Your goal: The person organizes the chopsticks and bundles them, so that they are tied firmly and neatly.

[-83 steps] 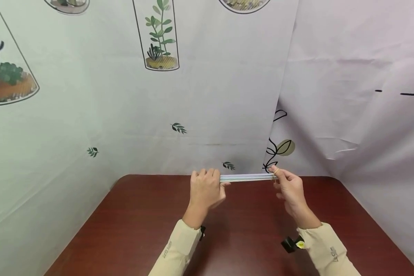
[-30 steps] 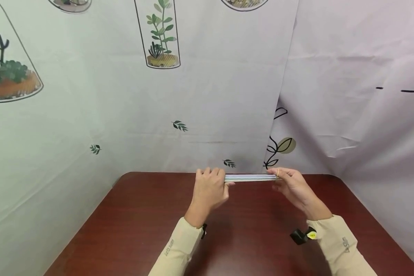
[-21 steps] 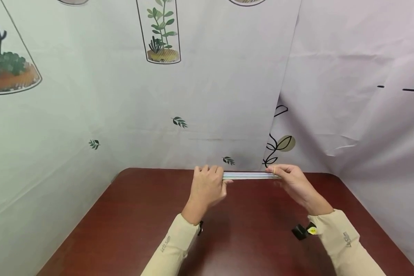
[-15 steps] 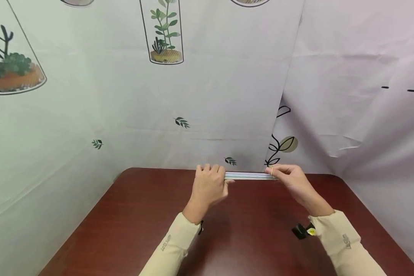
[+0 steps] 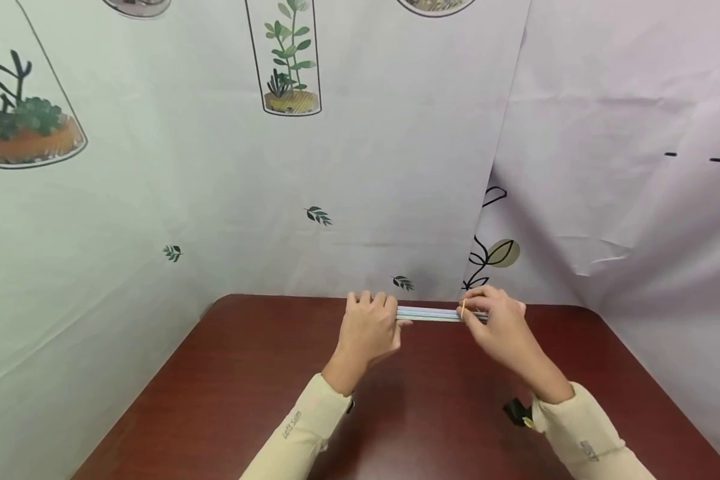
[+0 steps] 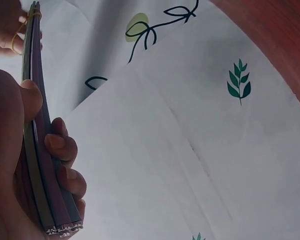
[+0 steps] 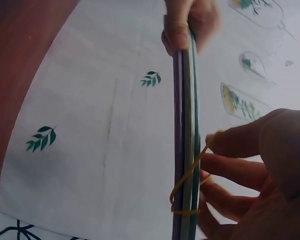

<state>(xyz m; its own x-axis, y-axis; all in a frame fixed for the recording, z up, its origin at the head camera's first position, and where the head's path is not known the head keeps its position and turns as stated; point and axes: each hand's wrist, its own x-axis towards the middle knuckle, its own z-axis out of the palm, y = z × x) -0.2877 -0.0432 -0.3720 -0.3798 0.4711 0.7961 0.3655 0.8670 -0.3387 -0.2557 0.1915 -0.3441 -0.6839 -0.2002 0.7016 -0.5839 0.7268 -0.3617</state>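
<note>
A bundle of slim pastel sticks [image 5: 426,314], purple, green and blue, is held level above the far part of the table. My left hand [image 5: 369,330] grips its left part, thumb on one side and fingers curled round the other, as the left wrist view shows. A yellow rubber band [image 7: 185,212] loops round the bundle near its other end. My right hand [image 5: 504,333] pinches the band between thumb and finger and pulls part of it away from the sticks [image 7: 185,125]. The stick ends reach past the right fingertips. In the left wrist view the near ends [image 6: 65,229] look hollow.
A dark red wooden table [image 5: 264,400] lies below both hands. White cloth [image 5: 360,167] printed with plants hangs right behind its far edge and at both sides. A small black device [image 5: 517,412] sits at the right wrist.
My right hand has moved left along the bundle and turned, bringing the rubber band farther from the stick ends, which now show beyond it. The left hand keeps its grip.
</note>
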